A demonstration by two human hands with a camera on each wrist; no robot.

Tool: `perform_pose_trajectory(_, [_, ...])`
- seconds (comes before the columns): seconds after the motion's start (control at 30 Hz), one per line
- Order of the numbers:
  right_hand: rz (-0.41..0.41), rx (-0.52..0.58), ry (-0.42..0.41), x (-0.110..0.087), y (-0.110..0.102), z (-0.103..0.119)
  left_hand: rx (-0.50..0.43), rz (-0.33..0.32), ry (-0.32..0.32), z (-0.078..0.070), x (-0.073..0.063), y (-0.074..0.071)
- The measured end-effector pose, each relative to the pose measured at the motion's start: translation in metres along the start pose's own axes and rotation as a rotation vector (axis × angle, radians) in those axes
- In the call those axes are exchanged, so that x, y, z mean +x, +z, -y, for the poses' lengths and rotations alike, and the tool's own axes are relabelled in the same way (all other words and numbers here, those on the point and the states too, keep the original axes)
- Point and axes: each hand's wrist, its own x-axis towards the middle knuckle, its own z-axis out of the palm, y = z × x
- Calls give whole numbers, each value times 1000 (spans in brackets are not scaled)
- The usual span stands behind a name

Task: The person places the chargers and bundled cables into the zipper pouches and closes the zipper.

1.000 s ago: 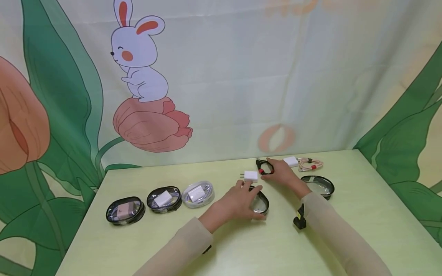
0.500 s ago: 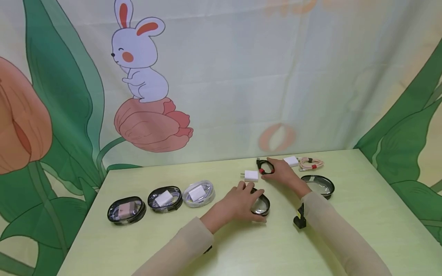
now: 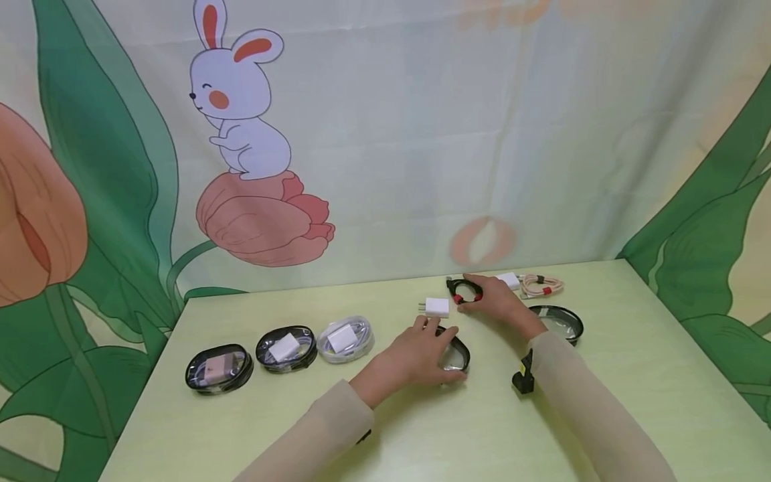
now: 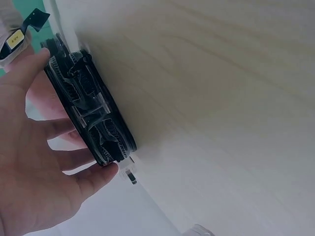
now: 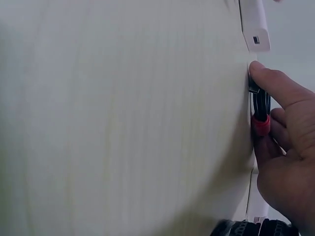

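Note:
My left hand (image 3: 412,355) grips a small clear oval case (image 3: 459,349) with a black rim; its thumb is on the near end, its fingers on the far end. In the left wrist view, this case (image 4: 93,105) is seen edge-on, with a black zip around it. My right hand (image 3: 500,304) pinches a coiled black cable (image 3: 452,288) tied with red straps, at the coil's right side. In the right wrist view, the thumb lies along the black cable (image 5: 261,104). A white plug charger (image 3: 436,307) lies between the coil and the case.
At the back right are another white charger (image 3: 509,280) and a pink cable (image 3: 531,288). In front of them stands a black-rimmed oval case (image 3: 581,329). On the left are packed cases: two black-rimmed (image 3: 219,368) (image 3: 286,348) and one clear-rimmed (image 3: 346,339). A printed curtain hangs behind.
My right hand and the black cable coil have shifted very slightly to the right. The left hand keeps its grip on the case, and the other things stay put.

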Motion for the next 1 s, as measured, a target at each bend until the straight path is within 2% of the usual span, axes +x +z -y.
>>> perform_pose_trajectory(0.37, [-1, 32, -9, 2, -2, -4, -43, -19, -3, 2, 0, -3])
perform_pose_trajectory(0.8, [-24, 30, -7, 1, -3, -6, -234, -105, 13, 6, -2, 2])
perform_pose_trajectory(1.0, [-13, 22, -10, 2, -3, -5, -294, -119, 19, 8, -5, 7])
